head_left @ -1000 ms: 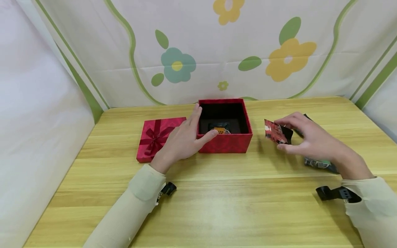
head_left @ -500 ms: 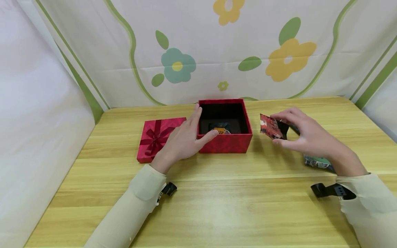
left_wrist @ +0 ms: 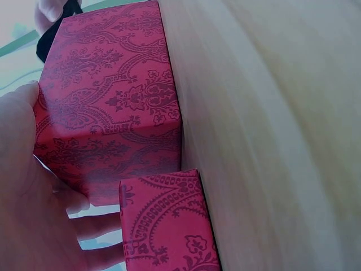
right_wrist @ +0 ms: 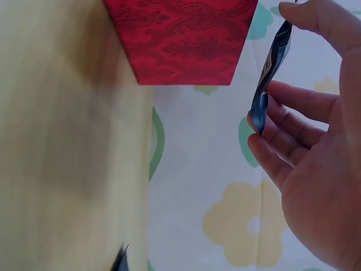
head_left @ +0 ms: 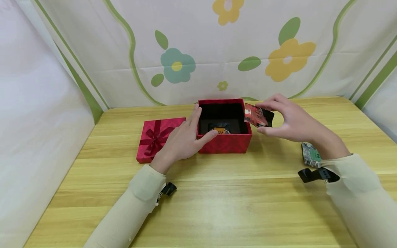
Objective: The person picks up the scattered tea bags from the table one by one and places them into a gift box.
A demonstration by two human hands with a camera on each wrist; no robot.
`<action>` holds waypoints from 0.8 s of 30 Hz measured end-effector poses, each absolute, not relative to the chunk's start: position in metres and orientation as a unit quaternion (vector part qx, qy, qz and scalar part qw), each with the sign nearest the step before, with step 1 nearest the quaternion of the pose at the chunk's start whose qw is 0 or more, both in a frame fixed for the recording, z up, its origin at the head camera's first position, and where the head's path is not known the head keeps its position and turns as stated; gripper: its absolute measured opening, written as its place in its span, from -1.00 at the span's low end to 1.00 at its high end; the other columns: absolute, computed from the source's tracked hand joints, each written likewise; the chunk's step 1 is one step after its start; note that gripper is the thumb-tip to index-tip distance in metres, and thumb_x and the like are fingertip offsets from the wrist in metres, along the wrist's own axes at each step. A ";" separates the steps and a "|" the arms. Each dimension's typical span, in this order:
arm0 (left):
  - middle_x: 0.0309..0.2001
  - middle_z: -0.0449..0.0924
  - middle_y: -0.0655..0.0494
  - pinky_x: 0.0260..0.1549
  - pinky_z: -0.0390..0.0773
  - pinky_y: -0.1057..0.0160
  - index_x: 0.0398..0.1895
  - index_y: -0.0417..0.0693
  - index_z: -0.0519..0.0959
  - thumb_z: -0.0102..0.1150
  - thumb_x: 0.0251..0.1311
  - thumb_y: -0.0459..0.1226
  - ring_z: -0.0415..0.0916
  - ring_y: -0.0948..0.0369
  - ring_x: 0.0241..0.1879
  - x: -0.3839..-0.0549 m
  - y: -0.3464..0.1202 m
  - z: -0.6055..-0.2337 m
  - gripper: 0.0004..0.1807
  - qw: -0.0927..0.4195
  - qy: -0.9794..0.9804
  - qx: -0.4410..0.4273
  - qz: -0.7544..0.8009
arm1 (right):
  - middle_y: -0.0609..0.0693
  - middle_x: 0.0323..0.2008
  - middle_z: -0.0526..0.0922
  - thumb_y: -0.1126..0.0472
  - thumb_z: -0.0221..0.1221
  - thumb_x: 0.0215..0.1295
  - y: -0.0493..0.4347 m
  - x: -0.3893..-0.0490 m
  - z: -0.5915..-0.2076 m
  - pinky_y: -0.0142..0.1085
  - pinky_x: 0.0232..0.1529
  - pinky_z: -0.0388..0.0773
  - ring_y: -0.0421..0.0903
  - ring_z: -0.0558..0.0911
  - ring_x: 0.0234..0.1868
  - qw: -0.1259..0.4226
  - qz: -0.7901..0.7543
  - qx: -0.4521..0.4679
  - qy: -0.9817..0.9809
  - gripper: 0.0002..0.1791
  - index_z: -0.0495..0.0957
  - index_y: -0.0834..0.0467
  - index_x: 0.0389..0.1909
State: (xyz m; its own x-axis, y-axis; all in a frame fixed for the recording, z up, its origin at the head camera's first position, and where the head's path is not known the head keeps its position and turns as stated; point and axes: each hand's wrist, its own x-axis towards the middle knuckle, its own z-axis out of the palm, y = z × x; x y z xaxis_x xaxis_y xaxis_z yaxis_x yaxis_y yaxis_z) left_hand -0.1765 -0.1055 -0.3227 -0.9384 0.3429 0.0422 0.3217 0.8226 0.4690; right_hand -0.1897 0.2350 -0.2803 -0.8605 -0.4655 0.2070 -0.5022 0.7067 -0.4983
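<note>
My right hand [head_left: 293, 119] pinches a small red-and-black foil packet [head_left: 255, 115] between thumb and fingers, raised at the right rim of a red patterned gift box [head_left: 224, 143]. In the right wrist view the packet [right_wrist: 269, 79] shows edge-on, beside the box wall [right_wrist: 180, 45]. The lidless box has a dark inside, where another packet with an orange label [head_left: 219, 130] lies on the bottom. My left hand [head_left: 183, 139] rests against the box's left front corner, its fingers straight along the left side and thumb over the front rim.
The red box lid [head_left: 155, 137] with a dark red ribbon bow lies left of the box, partly behind my left hand. A green-and-grey packet [head_left: 311, 155] lies on the wooden table [head_left: 229, 206] near my right wrist. A flowered cloth [head_left: 201, 41] hangs behind.
My right hand has moved left and up with the red-and-black packet, from the right part of the table to the box's rim. My left hand and the box have stayed put.
</note>
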 end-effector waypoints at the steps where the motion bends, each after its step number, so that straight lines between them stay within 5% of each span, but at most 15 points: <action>1: 0.76 -0.39 0.34 0.17 0.63 -0.07 0.77 0.16 -0.31 -0.16 0.37 0.52 0.07 0.05 0.70 -0.176 -0.106 -0.323 0.16 0.023 0.954 0.174 0.242 | 0.01 0.22 0.50 0.05 0.50 0.23 0.232 -0.192 -0.278 0.00 0.24 0.36 -0.01 0.47 0.26 0.030 0.279 0.265 -0.923 -0.24 0.52 0.05 0.45; 24: 0.76 -0.39 0.34 0.47 0.39 -0.18 0.77 0.18 -0.32 -0.19 0.37 0.53 0.03 0.04 0.71 -0.177 -0.103 -0.323 0.15 0.020 0.954 0.177 0.243 | 0.03 0.29 0.51 -0.10 0.46 0.27 0.177 -0.230 -0.268 0.14 0.41 0.37 0.06 0.46 0.36 -0.017 0.253 0.302 -0.919 -0.18 0.48 0.08 0.50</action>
State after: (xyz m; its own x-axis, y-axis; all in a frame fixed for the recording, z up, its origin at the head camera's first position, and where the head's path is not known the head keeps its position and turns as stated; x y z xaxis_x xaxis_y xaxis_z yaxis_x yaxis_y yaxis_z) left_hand -0.1774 -0.1025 -0.3229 -0.9367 0.3469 0.0485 0.3278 0.8193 0.4705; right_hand -0.2299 0.1771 -0.2681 -0.8171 -0.5638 0.1205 -0.5461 0.6900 -0.4751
